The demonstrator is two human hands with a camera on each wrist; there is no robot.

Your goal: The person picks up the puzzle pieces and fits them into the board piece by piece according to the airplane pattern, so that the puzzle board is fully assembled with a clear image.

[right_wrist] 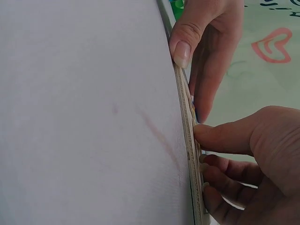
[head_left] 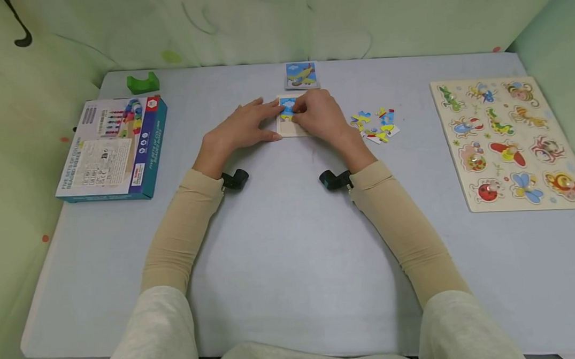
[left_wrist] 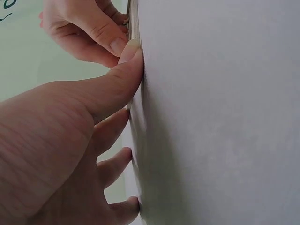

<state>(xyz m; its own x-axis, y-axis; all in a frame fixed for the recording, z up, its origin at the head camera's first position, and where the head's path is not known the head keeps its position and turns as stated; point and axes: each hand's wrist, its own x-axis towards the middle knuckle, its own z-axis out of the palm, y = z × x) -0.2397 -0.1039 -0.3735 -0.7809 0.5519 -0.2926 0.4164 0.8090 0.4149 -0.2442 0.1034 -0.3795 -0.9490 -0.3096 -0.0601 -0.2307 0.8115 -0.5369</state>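
A small wooden jigsaw tray (head_left: 291,130) lies flat at the back centre, with blue and yellow pieces (head_left: 286,105) in its upper left part. My left hand (head_left: 244,125) steadies its left side, fingers extended, with the thumb (left_wrist: 131,58) at the near edge. Over the tray's right part, my right hand (head_left: 320,114) has bent fingers and pinches a puzzle piece down against it; the hand mostly hides that piece. In the right wrist view the right thumb (right_wrist: 220,137) and fingertips meet the tray's edge. Loose puzzle pieces (head_left: 362,117) are scattered right of my right hand.
Behind the tray lies a picture card (head_left: 301,74) with a yellow plane. A boxed bead set (head_left: 110,150) sits at left, a green curved block (head_left: 142,84) behind it. At right lies a wooden insect puzzle board (head_left: 497,127). Curtain walls (head_left: 262,30) border the table.
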